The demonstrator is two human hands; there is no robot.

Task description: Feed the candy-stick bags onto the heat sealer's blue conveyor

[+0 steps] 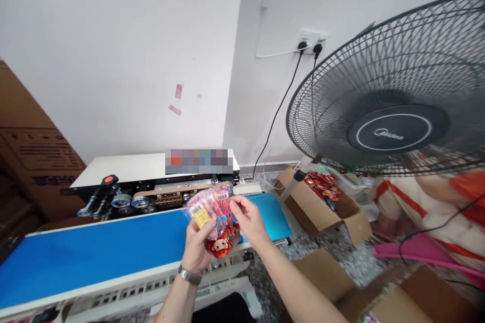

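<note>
A clear plastic packet (217,212) with pink and yellow printing, a barcode and a red cartoon figure is held above the blue conveyor belt (113,247). My left hand (197,247), with a watch on its wrist, grips the packet's lower left side, thumb on top. My right hand (248,219) pinches its upper right edge with thumb and fingers. Behind the packet is the band sealing machine (151,174), with its rollers and brown belt. What lies inside the packet is partly hidden by the print and my fingers.
A large fan (386,126) stands at the right. Beyond the belt's end sits a cardboard box (314,202) of red packets; another open box (382,292) is at lower right. A person in orange (466,186) sits behind the fan. Cartons (34,151) are stacked at left.
</note>
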